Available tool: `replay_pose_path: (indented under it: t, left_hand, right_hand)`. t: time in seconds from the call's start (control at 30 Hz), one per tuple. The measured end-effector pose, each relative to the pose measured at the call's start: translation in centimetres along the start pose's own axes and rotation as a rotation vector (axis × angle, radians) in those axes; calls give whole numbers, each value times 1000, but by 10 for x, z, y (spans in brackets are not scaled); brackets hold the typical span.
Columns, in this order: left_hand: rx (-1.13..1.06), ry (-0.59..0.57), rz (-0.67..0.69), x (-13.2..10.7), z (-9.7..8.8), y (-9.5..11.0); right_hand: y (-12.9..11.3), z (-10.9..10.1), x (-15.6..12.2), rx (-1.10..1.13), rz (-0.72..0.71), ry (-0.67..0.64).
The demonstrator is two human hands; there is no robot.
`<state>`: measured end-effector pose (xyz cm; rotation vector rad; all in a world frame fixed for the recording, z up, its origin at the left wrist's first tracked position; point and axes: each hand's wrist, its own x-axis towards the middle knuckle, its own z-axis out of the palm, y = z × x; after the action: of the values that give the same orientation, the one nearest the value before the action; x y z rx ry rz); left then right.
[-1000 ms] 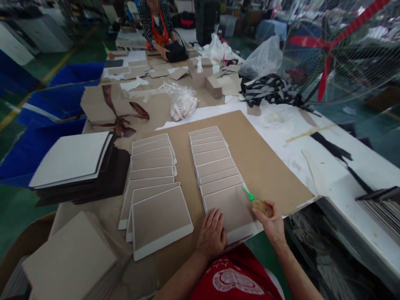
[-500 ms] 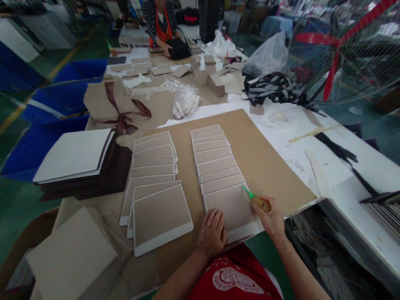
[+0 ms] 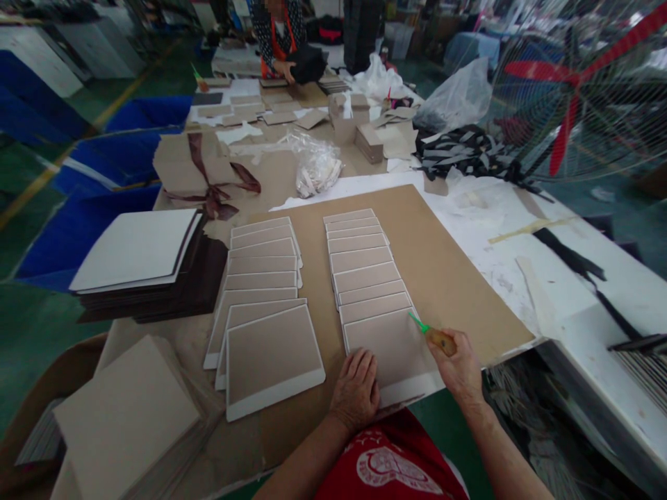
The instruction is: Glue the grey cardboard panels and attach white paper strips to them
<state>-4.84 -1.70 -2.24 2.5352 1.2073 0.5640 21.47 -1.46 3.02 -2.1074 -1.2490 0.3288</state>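
My left hand (image 3: 357, 390) lies with fingers flat on the lower left part of the nearest beige panel (image 3: 385, 344), which has white edges. My right hand (image 3: 461, 368) is closed around a small glue bottle (image 3: 442, 341) with a thin green nozzle. The nozzle tip is at the panel's upper right edge; whether it touches, and any glue there, I cannot make out. Behind this panel runs a column of overlapping beige panels (image 3: 359, 261). To the left, a second overlapping column ends in a tilted panel (image 3: 274, 354).
Brown board (image 3: 438, 243) lies beneath the panels. At left are a dark stack topped with white sheets (image 3: 135, 246) and a beige sheet stack (image 3: 128, 417). Farther back are a plastic bag (image 3: 317, 167), black strips (image 3: 469, 153), a fan (image 3: 576, 80) and a co-worker (image 3: 278, 42).
The view has shifted slightly, moving the scene to the right. My hands and the glue bottle keep nearly the same place over the panel. The co-worker's black item is tilted and raised.
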Motion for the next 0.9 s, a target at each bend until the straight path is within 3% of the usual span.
replay_pose_path:
  t: [0.53,0.9]
  left_hand:
    - [8,-20,15,0,1,0]
    - [20,6,2,-5,9,0]
  right_hand:
    - [-14,3,-5,-17,19,-81]
    - [-51,30,-34,150,-24,-177]
